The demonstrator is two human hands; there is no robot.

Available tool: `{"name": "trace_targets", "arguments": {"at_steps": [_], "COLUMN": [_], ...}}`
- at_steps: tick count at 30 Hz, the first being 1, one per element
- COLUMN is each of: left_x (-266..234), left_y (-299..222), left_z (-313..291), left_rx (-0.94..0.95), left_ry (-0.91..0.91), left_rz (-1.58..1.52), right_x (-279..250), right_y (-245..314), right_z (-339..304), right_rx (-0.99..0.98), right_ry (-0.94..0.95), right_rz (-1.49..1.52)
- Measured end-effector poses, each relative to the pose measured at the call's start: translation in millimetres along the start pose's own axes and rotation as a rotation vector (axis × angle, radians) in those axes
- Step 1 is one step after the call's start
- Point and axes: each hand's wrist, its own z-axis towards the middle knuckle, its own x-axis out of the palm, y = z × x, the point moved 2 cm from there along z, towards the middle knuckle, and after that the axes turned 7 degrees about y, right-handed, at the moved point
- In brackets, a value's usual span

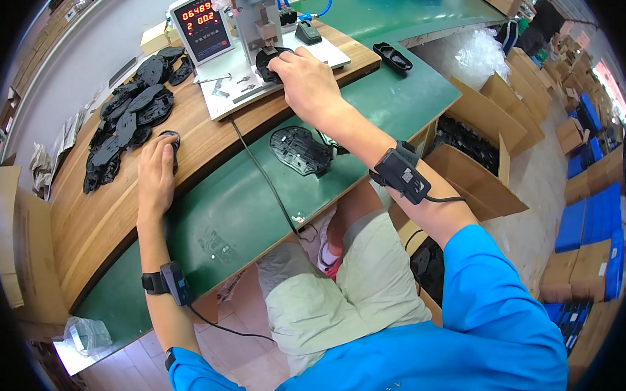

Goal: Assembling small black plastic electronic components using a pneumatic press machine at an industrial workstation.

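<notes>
At the press machine (255, 20), my right hand (309, 80) grips a flat black plastic part (267, 63) by its edge, under the press head. The part lies over the machine's white base plate (229, 105); my fingers hide some of it. On the wooden board, my left hand (157, 176) has its fingers closed on another black plastic part (176, 144), mostly covered by the hand. Beside it lies a heap of similar black parts (125, 127). A larger black plastic shell (300, 150) rests on the green tabletop, between my forearms.
A counter box with red digits (202, 29) stands left of the press. A black cable (262, 177) crosses the green table (209, 221). Farther right sit a hollow black piece (393, 57) and an open carton (476, 181) of black parts. Another person (544, 21) is far off.
</notes>
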Motion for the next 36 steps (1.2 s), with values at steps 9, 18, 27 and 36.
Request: {"name": "trace_targets", "arguments": {"at_steps": [9,18,27,36], "left_x": [6.8,0.2,-12.1,3.8], "left_y": [-21.5,-33.0,-38.6,-42.7], "left_z": [-3.1,4.4,-2.7,5.8], "left_rx": [-0.056,0.083,0.161,-0.032], "left_ry": [0.039,-0.128,-0.401,-0.209], "left_rz": [0.184,0.112,0.191,0.19], "right_x": [0.8,-1.2,-1.8,0.4], "right_y": [-2.4,-1.6,-0.4,-1.3], "right_z": [-2.1,-2.1,-1.4,-3.3], "right_rx": [0.004,0.007,0.01,-0.03], "right_ry": [-0.022,-0.038,-0.027,-0.091], "right_rz": [0.03,0.045,0.039,0.061]}}
